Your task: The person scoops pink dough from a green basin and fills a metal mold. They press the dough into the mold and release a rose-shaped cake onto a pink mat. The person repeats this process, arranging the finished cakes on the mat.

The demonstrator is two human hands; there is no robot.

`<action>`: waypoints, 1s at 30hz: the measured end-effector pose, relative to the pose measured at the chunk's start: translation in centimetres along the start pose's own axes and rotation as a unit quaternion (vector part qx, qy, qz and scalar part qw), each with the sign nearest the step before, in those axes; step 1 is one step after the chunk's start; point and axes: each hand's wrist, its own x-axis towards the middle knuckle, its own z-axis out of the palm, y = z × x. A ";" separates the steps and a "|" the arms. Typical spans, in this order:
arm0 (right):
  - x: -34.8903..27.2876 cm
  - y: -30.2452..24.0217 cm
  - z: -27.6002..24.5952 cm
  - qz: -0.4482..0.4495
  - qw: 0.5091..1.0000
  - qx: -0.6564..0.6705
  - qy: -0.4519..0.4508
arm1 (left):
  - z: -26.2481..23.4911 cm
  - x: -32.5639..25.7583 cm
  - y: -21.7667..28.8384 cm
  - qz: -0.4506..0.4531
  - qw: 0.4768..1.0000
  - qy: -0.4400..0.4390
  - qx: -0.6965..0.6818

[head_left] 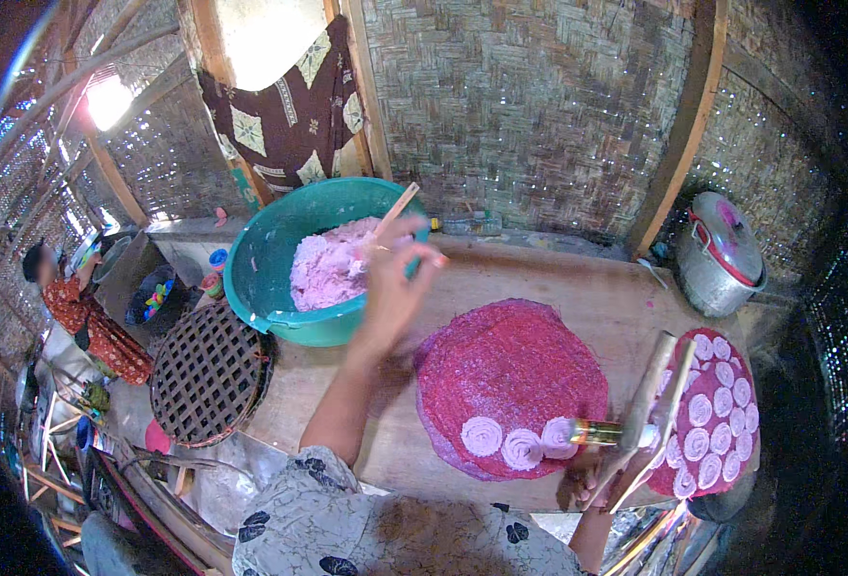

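My left hand [392,278] is over the right rim of a green plastic basin [251,288], slightly blurred. Its fingers close around a slim wooden stick [401,209] that slants down to a mound of pale pink dough [323,264]. My right hand [592,482] grips a press with two long wooden levers [647,403] and a small gold-and-green tin cylinder [595,432]. The cylinder's end is beside a pale pink dough spiral [558,437], the rightmost of three along the near edge of a round magenta mat [510,374].
A second magenta mat [679,394] full of dough spirals lies right of the press. A dark lattice tray [211,374] is left of the basin, on the wooden table [347,432]. A lidded metal pot [719,254] stands far right. A person [93,312] is at far left.
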 end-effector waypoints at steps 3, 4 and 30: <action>1.0 -0.7 1.0 0.077 0.991 -0.113 0.006 | 5.6 -0.7 6.2 0.002 0.893 -0.113 -0.435; 1.6 -1.2 1.3 0.110 0.981 -0.159 0.008 | 7.1 -1.4 8.7 -0.064 0.788 -0.137 -0.597; 16.9 -6.1 9.9 0.437 0.731 -0.492 0.180 | 20.0 -7.5 -2.9 -0.304 0.277 0.090 -0.907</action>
